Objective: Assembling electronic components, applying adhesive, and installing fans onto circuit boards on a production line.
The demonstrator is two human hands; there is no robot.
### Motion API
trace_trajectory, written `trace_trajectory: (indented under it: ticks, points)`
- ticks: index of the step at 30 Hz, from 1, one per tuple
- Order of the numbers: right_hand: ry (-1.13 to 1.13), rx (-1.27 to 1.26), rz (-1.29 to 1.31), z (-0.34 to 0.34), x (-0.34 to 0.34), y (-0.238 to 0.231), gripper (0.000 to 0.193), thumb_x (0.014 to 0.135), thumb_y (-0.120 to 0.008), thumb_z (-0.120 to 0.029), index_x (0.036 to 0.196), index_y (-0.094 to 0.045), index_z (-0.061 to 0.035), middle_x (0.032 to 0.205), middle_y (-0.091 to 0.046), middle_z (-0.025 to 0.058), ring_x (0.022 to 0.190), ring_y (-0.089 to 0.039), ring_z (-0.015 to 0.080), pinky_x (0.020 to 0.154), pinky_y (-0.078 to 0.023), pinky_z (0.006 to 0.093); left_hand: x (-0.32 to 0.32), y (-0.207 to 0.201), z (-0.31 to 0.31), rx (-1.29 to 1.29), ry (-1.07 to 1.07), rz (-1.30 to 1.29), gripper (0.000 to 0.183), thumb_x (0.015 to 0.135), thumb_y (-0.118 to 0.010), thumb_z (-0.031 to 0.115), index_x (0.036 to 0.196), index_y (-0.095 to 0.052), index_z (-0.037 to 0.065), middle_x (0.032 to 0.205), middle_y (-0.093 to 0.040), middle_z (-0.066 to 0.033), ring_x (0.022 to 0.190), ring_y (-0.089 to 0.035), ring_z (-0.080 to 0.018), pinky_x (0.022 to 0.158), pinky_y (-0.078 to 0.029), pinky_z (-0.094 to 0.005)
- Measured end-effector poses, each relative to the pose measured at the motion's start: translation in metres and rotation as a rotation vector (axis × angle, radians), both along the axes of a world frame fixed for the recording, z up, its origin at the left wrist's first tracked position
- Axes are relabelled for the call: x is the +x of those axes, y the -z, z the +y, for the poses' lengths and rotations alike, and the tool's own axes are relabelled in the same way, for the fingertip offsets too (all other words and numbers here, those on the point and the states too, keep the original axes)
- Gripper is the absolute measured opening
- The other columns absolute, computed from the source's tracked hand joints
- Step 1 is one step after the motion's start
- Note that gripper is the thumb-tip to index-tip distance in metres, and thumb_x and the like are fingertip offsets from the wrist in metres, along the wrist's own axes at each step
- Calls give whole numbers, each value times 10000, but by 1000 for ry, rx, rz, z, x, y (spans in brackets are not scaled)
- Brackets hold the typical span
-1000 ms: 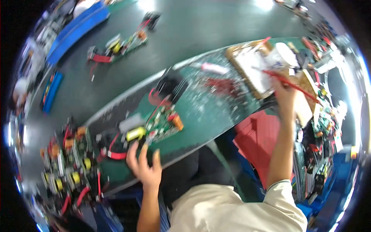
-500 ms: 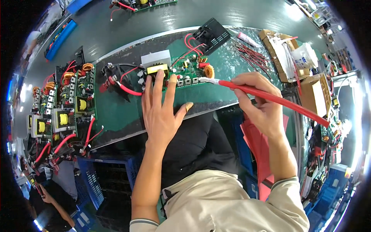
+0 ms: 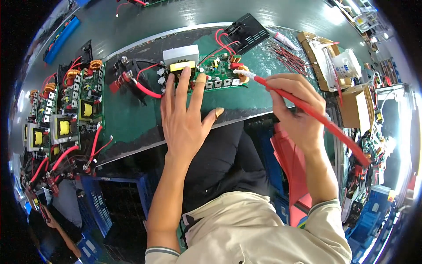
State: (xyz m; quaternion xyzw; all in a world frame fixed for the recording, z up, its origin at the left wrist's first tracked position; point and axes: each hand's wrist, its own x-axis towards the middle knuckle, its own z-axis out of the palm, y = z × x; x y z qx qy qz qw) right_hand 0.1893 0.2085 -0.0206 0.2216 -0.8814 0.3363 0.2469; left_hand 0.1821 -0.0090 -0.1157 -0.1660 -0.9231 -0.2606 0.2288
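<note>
My left hand [image 3: 183, 116] lies with spread fingers over a green circuit board [image 3: 215, 66], its fingertips on the near side by a yellow transformer [image 3: 182, 66]. In my right hand [image 3: 301, 108] is a long red-handled brush [image 3: 337, 133], gripped near its front end. The brush's white tip is at the copper-wound coil [image 3: 244, 75] on the board's right end; whether it touches is hard to tell. Thin red wires run from the board to a black slotted panel [image 3: 247, 33]. A thick red cable [image 3: 147, 91] leaves its left end.
Several similar boards [image 3: 72, 99] stand at the left. Beyond the black panel lie a white tube [image 3: 286, 41] and a bundle of thin red wires [image 3: 290, 60]. Cardboard boxes [image 3: 356, 108] and a white tub [image 3: 346, 64] stand at the right. Another person works at lower left.
The brush tip has moved right and away from me, from the row of small parts along the board's near edge to the coil. My left hand stays on the board.
</note>
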Motion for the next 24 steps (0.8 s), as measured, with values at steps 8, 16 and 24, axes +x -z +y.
trace_trajectory:
  ticks: [8,16,24]
  points:
    - [-79,38,-24,-14,-6,12,229,759,-677,91,955,-680,-28,948,-683,118,802,-696,260,703,-563,311,0,-1,-1,23,4,-21,809,675,-845,323,1387,-503,144,1513,-370,-83,1341,-386,-400,1026,-393,-513]
    - [-106,31,2,-30,-11,18,232,744,-692,79,932,-687,-57,920,-683,109,796,-696,273,708,-570,325,-1,2,-3,58,-7,-34,866,647,-859,312,1372,-479,27,1507,-376,-76,1348,-388,-376,1040,-386,-490]
    - [-150,42,-24,-45,-8,18,261,735,-676,110,949,-674,-38,936,-686,110,817,-703,248,710,-569,325,-1,2,-3,99,-1,-30,879,637,-860,309,1374,-474,23,1506,-377,-68,1356,-384,-370,1050,-382,-485]
